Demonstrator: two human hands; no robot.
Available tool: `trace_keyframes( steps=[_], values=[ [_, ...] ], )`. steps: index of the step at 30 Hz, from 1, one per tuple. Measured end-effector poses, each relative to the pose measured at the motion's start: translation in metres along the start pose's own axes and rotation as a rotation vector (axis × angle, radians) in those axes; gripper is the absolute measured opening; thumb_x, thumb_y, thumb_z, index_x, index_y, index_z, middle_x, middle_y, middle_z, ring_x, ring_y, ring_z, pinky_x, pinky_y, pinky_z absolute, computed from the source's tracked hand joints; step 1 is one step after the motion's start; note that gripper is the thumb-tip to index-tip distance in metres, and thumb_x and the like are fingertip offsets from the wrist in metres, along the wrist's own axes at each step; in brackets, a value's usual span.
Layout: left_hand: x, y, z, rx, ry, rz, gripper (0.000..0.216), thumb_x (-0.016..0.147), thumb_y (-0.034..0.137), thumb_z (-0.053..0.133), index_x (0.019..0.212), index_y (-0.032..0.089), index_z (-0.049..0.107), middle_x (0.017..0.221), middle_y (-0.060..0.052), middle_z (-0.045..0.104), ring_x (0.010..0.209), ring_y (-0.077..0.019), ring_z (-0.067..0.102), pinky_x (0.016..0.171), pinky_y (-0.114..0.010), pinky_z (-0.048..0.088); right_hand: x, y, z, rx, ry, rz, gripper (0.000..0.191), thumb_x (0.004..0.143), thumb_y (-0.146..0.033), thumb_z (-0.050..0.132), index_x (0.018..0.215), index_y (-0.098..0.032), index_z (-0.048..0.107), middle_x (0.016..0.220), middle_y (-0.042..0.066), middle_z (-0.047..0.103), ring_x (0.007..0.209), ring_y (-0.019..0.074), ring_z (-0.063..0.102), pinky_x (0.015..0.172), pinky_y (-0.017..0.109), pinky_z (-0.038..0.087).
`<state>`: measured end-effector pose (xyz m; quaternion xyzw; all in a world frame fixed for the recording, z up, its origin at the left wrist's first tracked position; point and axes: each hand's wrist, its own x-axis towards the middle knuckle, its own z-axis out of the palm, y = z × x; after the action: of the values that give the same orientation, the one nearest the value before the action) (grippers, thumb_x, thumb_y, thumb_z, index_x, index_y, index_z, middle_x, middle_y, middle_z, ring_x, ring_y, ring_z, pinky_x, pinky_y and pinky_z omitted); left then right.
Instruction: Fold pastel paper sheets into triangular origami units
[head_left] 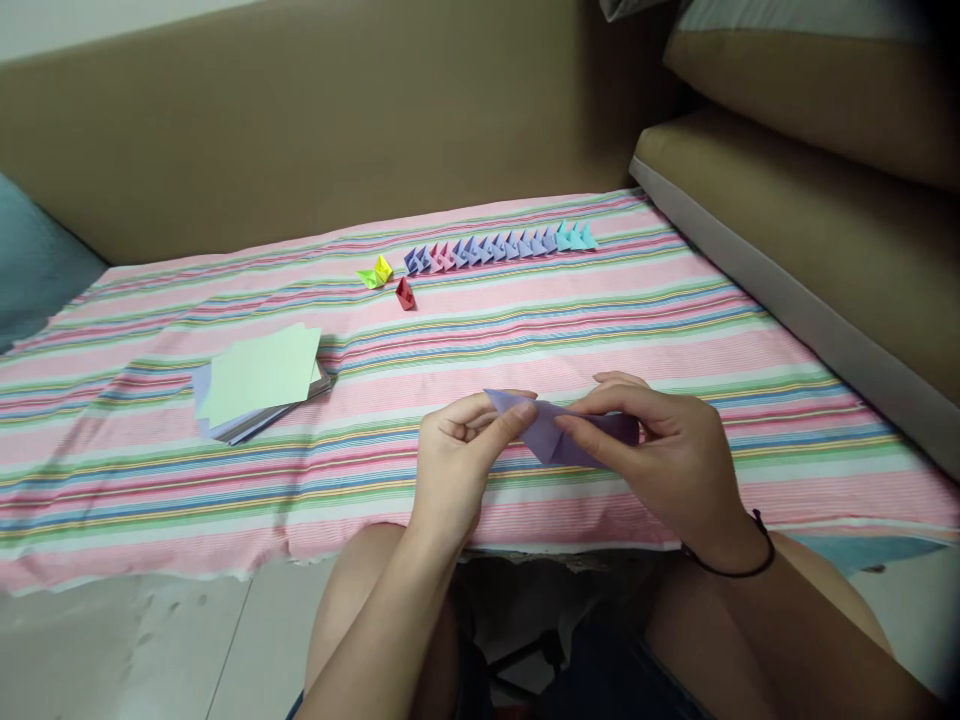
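Between both hands, above the front of the striped cloth, is a purple sheet of origami paper (553, 440) folded into a pointed, roughly triangular shape. My left hand (469, 440) pinches its left corner between thumb and forefinger. Thumb and fingers of my right hand (660, 440) grip the paper's right part, the thumb lying on its near face. Part of the right end is covered by the right fingers. Farther back stands a row of folded paper pieces (502, 247) in purple, pink and turquoise. Left of them sit a yellow-green folded piece (375, 273) and a red one (405, 294).
A stack of paper sheets (262, 375), pale green on top, lies to the left on the striped cloth (375, 370). A brown padded backrest (337, 130) rises behind. Stacked cushions (810, 220) border the right side, and a blue-grey cushion (37, 260) is at far left.
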<state>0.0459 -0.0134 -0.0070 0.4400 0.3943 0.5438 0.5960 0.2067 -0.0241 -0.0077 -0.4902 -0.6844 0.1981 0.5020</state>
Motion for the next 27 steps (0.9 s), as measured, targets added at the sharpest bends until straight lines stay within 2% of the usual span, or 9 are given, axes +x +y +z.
trace_keyframes(
  steps=[6,10,13,16,20,27],
  values=[
    [-0.0009,0.0045,-0.0001,0.026,-0.013,0.145,0.011,0.069,0.014,0.073,0.077,0.021,0.074,0.079,-0.001,0.073,0.074,-0.0141,0.068,0.071,-0.022,0.054,-0.0044,-0.0062,-0.0038,-0.161,0.085,-0.268,0.010,0.076,-0.015,0.067,0.078,-0.025,0.065,0.071,-0.004,0.068,0.066,0.0131,0.061,0.097,0.043,0.038],
    [-0.0015,0.0066,-0.0014,0.030,0.003,0.192,0.013,0.067,0.011,0.074,0.074,0.021,0.072,0.076,0.001,0.072,0.071,-0.0123,0.068,0.068,-0.020,0.054,-0.0058,-0.0077,-0.0051,-0.179,0.100,-0.310,0.013,0.074,-0.014,0.068,0.080,-0.025,0.065,0.071,-0.004,0.068,0.067,0.0133,0.062,0.099,0.042,0.036],
    [-0.0008,0.0053,-0.0027,0.026,0.025,0.158,0.012,0.067,0.013,0.074,0.076,0.021,0.072,0.074,0.002,0.072,0.069,-0.0100,0.067,0.065,-0.017,0.053,-0.0042,-0.0060,-0.0026,-0.081,0.073,-0.201,0.009,0.074,-0.016,0.068,0.075,-0.024,0.064,0.069,-0.004,0.066,0.064,0.0128,0.060,0.094,0.041,0.041],
    [0.0007,0.0027,-0.0041,0.014,0.038,0.086,0.012,0.068,0.015,0.075,0.079,0.020,0.072,0.072,0.002,0.072,0.068,-0.0088,0.066,0.066,-0.017,0.052,-0.0032,-0.0028,0.0014,0.013,0.052,-0.022,0.004,0.074,-0.022,0.069,0.073,-0.023,0.065,0.069,-0.002,0.065,0.066,0.0144,0.060,0.077,0.033,0.049],
    [0.0023,0.0004,-0.0047,-0.027,0.041,-0.009,0.012,0.069,0.018,0.074,0.081,0.019,0.072,0.068,0.002,0.071,0.065,-0.0082,0.065,0.067,-0.017,0.052,-0.0034,0.0004,0.0044,0.120,0.039,0.164,0.007,0.073,-0.029,0.071,0.072,-0.023,0.068,0.073,-0.002,0.068,0.068,0.0149,0.063,0.058,0.025,0.049],
    [0.0033,-0.0005,-0.0028,-0.072,0.067,-0.083,0.014,0.067,0.020,0.076,0.079,0.016,0.071,0.069,0.001,0.071,0.064,-0.0090,0.063,0.066,-0.019,0.051,-0.0016,0.0019,0.0038,0.187,-0.020,0.278,0.012,0.072,-0.034,0.071,0.073,-0.022,0.070,0.072,0.000,0.070,0.065,0.0155,0.064,0.057,0.024,0.050]
  ],
)
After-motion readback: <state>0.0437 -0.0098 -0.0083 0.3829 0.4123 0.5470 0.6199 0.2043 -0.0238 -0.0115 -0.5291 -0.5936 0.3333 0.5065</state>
